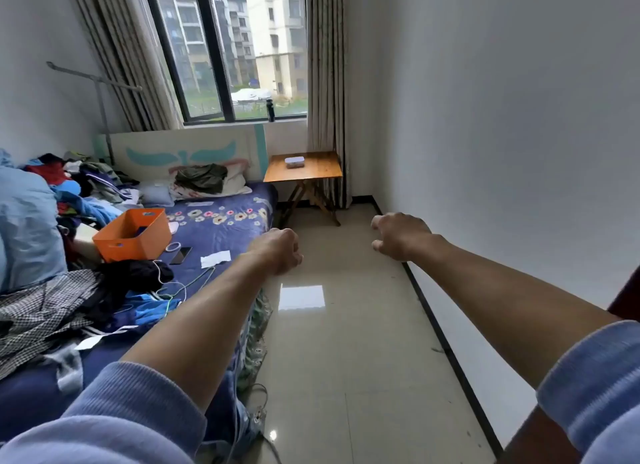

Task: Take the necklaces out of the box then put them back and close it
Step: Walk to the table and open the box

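Observation:
A small white box with its lid on sits on a wooden folding table under the window at the far end of the room. No necklace shows. Both my arms stretch forward over the tiled floor, far short of the table. My left hand is loosely curled with nothing in it. Held higher and further right, my right hand has its fingers bent and apart, and it holds nothing.
A bed with a blue flowered sheet fills the left side, piled with clothes, an orange bin, a phone and cables. A white wall runs along the right. Tiled floor lies between bed and wall. Curtains flank the window.

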